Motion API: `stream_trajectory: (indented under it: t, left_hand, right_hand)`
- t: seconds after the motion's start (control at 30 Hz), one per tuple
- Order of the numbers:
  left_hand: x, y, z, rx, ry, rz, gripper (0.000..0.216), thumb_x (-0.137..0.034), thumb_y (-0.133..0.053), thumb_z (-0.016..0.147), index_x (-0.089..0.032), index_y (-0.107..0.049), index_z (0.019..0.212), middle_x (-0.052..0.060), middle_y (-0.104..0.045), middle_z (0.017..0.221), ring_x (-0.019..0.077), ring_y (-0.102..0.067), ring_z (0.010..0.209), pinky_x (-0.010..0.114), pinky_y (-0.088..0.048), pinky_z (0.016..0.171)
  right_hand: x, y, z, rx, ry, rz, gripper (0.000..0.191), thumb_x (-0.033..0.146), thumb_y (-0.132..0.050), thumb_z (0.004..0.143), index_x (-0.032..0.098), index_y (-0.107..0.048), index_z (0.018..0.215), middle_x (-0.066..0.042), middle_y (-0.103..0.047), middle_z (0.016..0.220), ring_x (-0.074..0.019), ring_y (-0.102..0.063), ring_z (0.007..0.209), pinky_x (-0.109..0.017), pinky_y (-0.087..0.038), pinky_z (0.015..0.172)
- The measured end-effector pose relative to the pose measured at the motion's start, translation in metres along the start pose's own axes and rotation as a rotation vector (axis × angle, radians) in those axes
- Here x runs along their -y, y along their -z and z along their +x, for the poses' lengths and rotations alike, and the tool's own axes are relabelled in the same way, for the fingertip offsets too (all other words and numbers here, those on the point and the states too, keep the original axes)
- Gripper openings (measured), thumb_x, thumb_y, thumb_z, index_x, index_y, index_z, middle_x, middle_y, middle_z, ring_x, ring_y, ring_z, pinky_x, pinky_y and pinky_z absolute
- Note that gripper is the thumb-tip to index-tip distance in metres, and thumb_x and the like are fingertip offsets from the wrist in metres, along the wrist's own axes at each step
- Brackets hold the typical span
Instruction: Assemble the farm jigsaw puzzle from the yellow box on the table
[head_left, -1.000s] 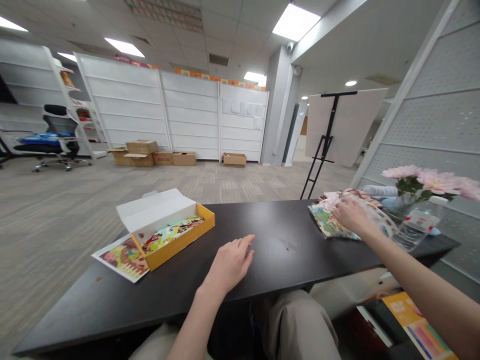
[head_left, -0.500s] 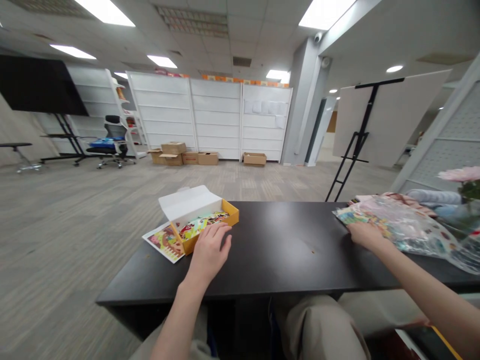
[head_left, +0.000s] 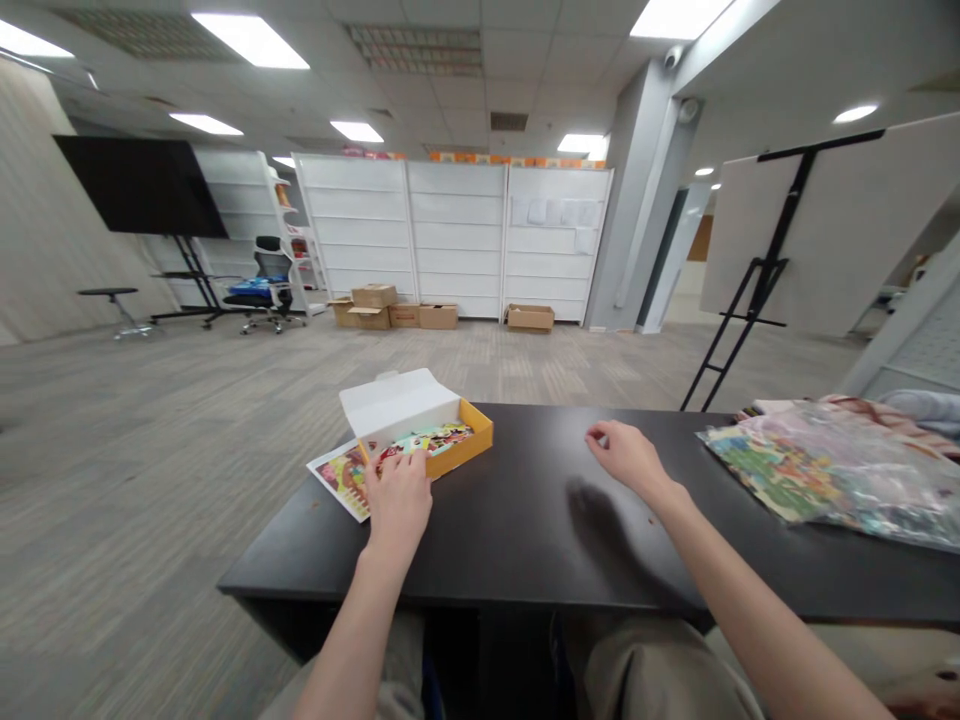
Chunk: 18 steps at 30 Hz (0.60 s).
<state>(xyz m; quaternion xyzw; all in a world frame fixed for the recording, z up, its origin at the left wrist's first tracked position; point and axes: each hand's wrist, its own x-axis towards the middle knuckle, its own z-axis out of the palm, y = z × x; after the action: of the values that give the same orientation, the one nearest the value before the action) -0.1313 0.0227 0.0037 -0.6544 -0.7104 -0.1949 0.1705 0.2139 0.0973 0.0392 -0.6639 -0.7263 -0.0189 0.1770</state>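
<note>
A yellow box (head_left: 457, 455) with its white lid (head_left: 397, 400) tipped back stands at the left of the dark table. Flat colourful cut-out pieces (head_left: 435, 440) fill it. My left hand (head_left: 397, 490) is at the box's near side, fingers bent over the front wall, thumb partly hidden. Under the box's left end lies a printed picture sheet (head_left: 341, 480). My right hand (head_left: 626, 455) hovers above the middle of the table, its fingers curled loosely together with nothing visible in them. Farther right lies a clear plastic bag (head_left: 892, 480) over a colourful printed picture (head_left: 780, 470).
The dark table (head_left: 525, 520) ends at a front edge just above my knees. Folded cloth (head_left: 862, 410) is piled behind the bag at right. Beyond the table stand a black easel frame (head_left: 757, 280), cardboard boxes (head_left: 375, 300) and an office chair (head_left: 262, 285).
My right hand has left the plastic bag and moved leftward, lifted over the table. My left hand has shifted to the box's front wall, fingers bending over it. The view has turned left.
</note>
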Motion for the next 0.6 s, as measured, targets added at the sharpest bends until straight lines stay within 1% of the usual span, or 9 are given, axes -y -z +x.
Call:
stream_trajectory:
  t: [0.1,0.17,0.23,0.3,0.33,0.4,0.47,0.53,0.6]
  left_hand:
    - [-0.001,0.001,0.001,-0.006,0.002,-0.040,0.023,-0.010,-0.057,0.085,-0.019,-0.068,0.104,0.011,-0.076,0.104,0.0297,-0.066,0.107,0.051,-0.035,0.105]
    - [-0.004,0.003,0.001,-0.008,-0.021,-0.090,0.022,-0.011,-0.058,0.085,-0.019,-0.068,0.102,0.010,-0.076,0.103,0.0286,-0.066,0.107,0.049,-0.036,0.105]
    - [-0.008,0.003,0.000,-0.018,-0.047,-0.140,0.020,-0.011,-0.060,0.085,-0.020,-0.068,0.101,0.009,-0.076,0.103,0.0274,-0.066,0.107,0.048,-0.038,0.104]
    - [-0.015,0.002,-0.001,-0.041,-0.063,-0.181,0.020,-0.010,-0.062,0.084,-0.021,-0.068,0.099,0.007,-0.076,0.101,0.0263,-0.066,0.104,0.048,-0.040,0.103]
    - [-0.019,0.002,-0.001,-0.055,-0.072,-0.200,0.020,-0.009,-0.063,0.084,-0.022,-0.068,0.099,0.007,-0.076,0.100,0.0260,-0.066,0.103,0.047,-0.041,0.103]
    - [-0.028,0.000,-0.001,-0.072,-0.095,-0.242,0.020,-0.008,-0.065,0.084,-0.023,-0.067,0.098,0.005,-0.075,0.097,0.0257,-0.066,0.099,0.048,-0.042,0.101]
    - [-0.037,-0.003,0.001,-0.082,-0.111,-0.274,0.020,-0.008,-0.067,0.084,-0.023,-0.066,0.097,0.004,-0.075,0.096,0.0259,-0.066,0.097,0.048,-0.043,0.098]
    - [-0.043,-0.005,0.003,-0.088,-0.125,-0.293,0.020,-0.007,-0.068,0.083,-0.023,-0.065,0.096,0.003,-0.075,0.095,0.0256,-0.066,0.096,0.048,-0.043,0.097]
    - [-0.047,-0.007,0.005,-0.089,-0.128,-0.296,0.020,-0.007,-0.069,0.083,-0.023,-0.065,0.095,0.003,-0.074,0.092,0.0252,-0.065,0.095,0.048,-0.043,0.097]
  right_hand:
    - [0.014,-0.008,0.009,-0.001,0.020,0.081,0.022,0.032,-0.054,0.092,0.024,-0.073,0.096,-0.005,-0.076,0.097,-0.0197,-0.067,0.083,-0.028,-0.040,0.064]
    - [0.018,-0.008,0.019,-0.016,0.043,0.129,0.021,0.032,-0.055,0.091,0.022,-0.073,0.095,-0.005,-0.076,0.096,-0.0197,-0.067,0.081,-0.028,-0.041,0.064]
    - [0.026,-0.002,0.033,-0.055,0.087,0.169,0.021,0.032,-0.056,0.091,0.021,-0.073,0.094,-0.006,-0.076,0.093,-0.0195,-0.066,0.079,-0.029,-0.042,0.065]
    - [0.038,0.009,0.048,-0.083,0.178,0.206,0.020,0.030,-0.056,0.090,0.020,-0.073,0.094,-0.006,-0.076,0.090,-0.0191,-0.066,0.077,-0.029,-0.044,0.068]
    - [0.046,0.014,0.055,-0.075,0.238,0.226,0.020,0.029,-0.056,0.090,0.020,-0.073,0.093,-0.006,-0.076,0.090,-0.0189,-0.066,0.076,-0.028,-0.045,0.069]
    - [0.064,0.021,0.067,0.007,0.361,0.255,0.020,0.028,-0.057,0.089,0.020,-0.074,0.094,-0.005,-0.076,0.089,-0.0185,-0.067,0.076,-0.027,-0.046,0.069]
    - [0.082,0.021,0.075,0.151,0.452,0.235,0.018,0.028,-0.061,0.088,0.019,-0.074,0.096,-0.006,-0.077,0.089,-0.0185,-0.067,0.076,-0.026,-0.046,0.067]
    - [0.098,0.014,0.081,0.276,0.500,0.156,0.017,0.028,-0.067,0.084,0.018,-0.075,0.094,-0.007,-0.077,0.089,-0.0194,-0.068,0.077,-0.025,-0.046,0.066]
    - [0.111,0.003,0.085,0.329,0.511,0.064,0.018,0.029,-0.072,0.080,0.018,-0.076,0.093,-0.008,-0.078,0.091,-0.0209,-0.069,0.079,-0.025,-0.045,0.066]
